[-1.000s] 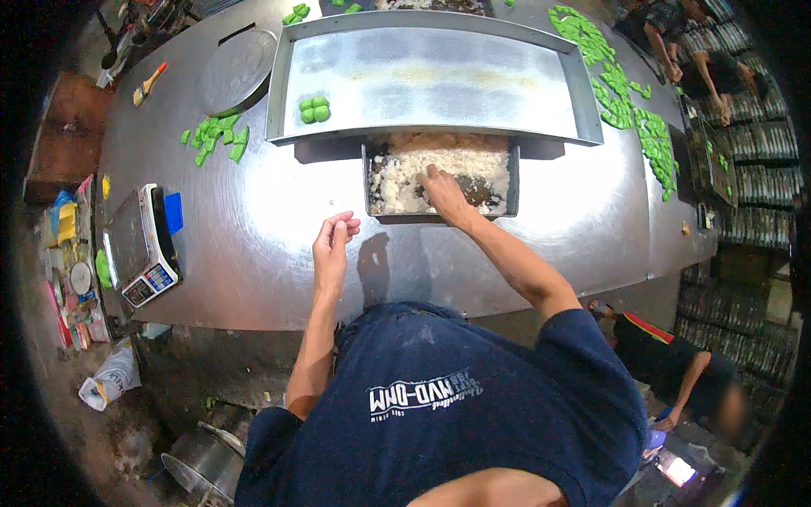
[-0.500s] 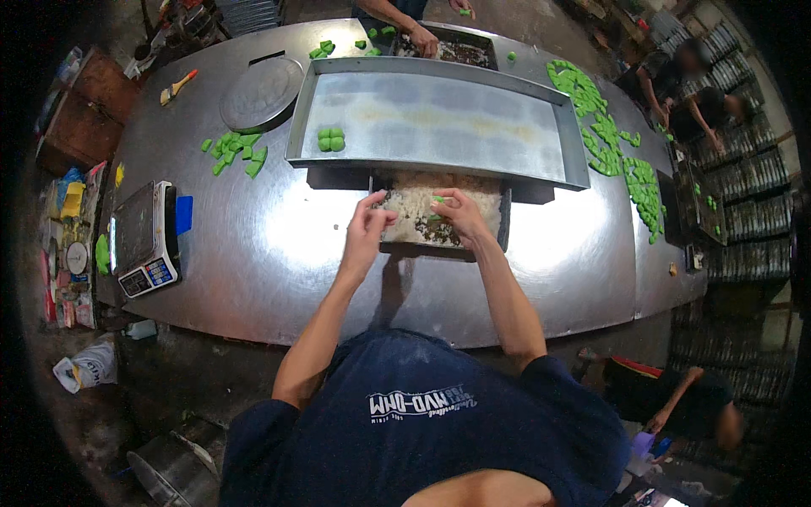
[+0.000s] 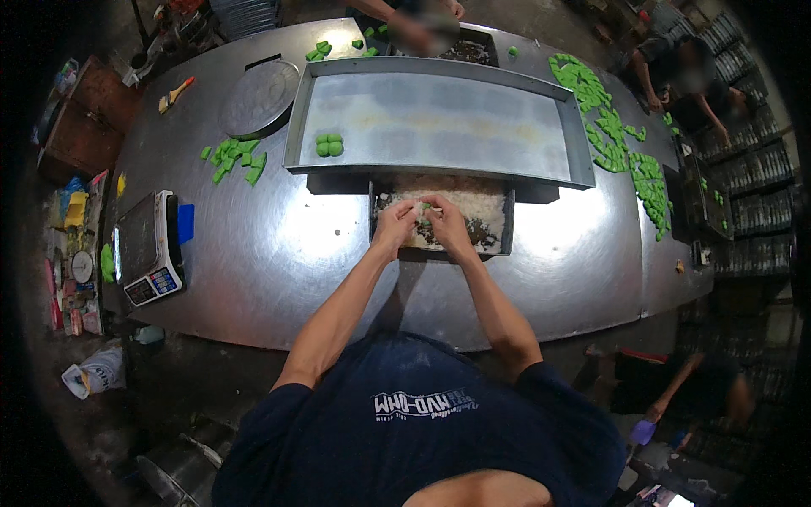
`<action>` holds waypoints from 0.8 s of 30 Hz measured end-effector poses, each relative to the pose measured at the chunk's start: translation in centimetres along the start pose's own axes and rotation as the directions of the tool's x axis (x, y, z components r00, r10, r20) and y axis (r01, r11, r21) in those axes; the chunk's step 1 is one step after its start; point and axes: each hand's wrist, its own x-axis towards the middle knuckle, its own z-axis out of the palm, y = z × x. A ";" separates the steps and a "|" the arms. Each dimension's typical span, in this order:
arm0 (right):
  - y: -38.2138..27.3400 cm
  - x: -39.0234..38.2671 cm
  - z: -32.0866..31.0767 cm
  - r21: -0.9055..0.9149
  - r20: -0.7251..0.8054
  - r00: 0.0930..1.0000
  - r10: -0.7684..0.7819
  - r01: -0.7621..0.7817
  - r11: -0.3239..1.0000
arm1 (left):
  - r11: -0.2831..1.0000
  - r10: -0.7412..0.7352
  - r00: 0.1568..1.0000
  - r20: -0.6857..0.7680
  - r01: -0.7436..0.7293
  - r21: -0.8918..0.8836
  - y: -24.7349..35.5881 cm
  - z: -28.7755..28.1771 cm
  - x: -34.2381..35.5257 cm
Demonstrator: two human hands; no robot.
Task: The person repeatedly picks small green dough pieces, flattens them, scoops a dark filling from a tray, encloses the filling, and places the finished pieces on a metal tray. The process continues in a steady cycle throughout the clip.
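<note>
My left hand (image 3: 395, 228) and my right hand (image 3: 448, 226) meet over a dark tray (image 3: 510, 221), fingertips pinched together. Between them is a small green dough piece (image 3: 424, 209), mostly hidden by the fingers. White crumbly filling (image 3: 473, 203) covers much of that tray, with darker bits showing around the hands. Just beyond it stands a long metal pan (image 3: 439, 118), its near wall overhanging the dark tray. Several rounded green dough balls (image 3: 329, 144) sit close together at the pan's left end.
Cut green dough pieces (image 3: 232, 156) lie left, near a round metal lid (image 3: 262, 97) and a brush (image 3: 176, 95). A digital scale (image 3: 148, 245) stands at the left edge. Many more green pieces (image 3: 608, 139) spread along the right. A co-worker's arm (image 3: 372, 10) reaches over another tray (image 3: 473, 46) opposite.
My hands have come together from apart over the tray, and the green piece from my right hand is now between both. The co-worker opposite leans further in.
</note>
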 end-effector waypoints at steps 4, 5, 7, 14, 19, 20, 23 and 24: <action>-1.5 -0.7 -0.1 -0.056 0.073 0.984 -0.160 0.164 0.985 | 0.976 0.174 0.981 -0.081 -0.161 0.146 0.7 -1.2 0.3; -1.8 -1.0 -0.1 -0.114 0.059 0.959 -0.278 0.283 0.952 | 0.959 0.205 0.975 -0.082 -0.183 0.217 0.5 -1.4 0.5; -2.2 -1.4 0.0 -0.190 0.058 0.934 -0.352 0.356 0.915 | 0.893 0.319 0.945 -0.067 -0.276 0.356 -0.1 -1.9 1.4; -2.7 -0.5 -1.6 -0.114 -0.023 0.999 -0.037 0.034 0.993 | 0.741 0.357 0.934 -0.016 -0.273 0.613 -0.3 -0.3 0.6; -2.9 0.1 -3.6 0.314 0.079 0.976 0.203 -0.218 0.924 | 0.734 0.512 0.840 0.180 -0.537 0.416 2.7 1.1 -3.4; -2.9 0.0 -3.7 0.383 0.123 0.986 0.113 -0.152 0.911 | 0.724 0.519 0.840 0.159 -0.530 0.441 3.2 1.2 -3.9; -3.0 -0.6 -3.1 0.443 0.163 0.978 0.132 -0.192 0.876 | 0.712 0.599 0.790 0.129 -0.599 0.365 3.9 2.1 -4.7; -3.1 -0.7 -2.7 0.526 0.145 0.987 0.070 -0.137 0.839 | 0.750 0.592 0.803 0.074 -0.582 0.314 3.8 2.3 -4.9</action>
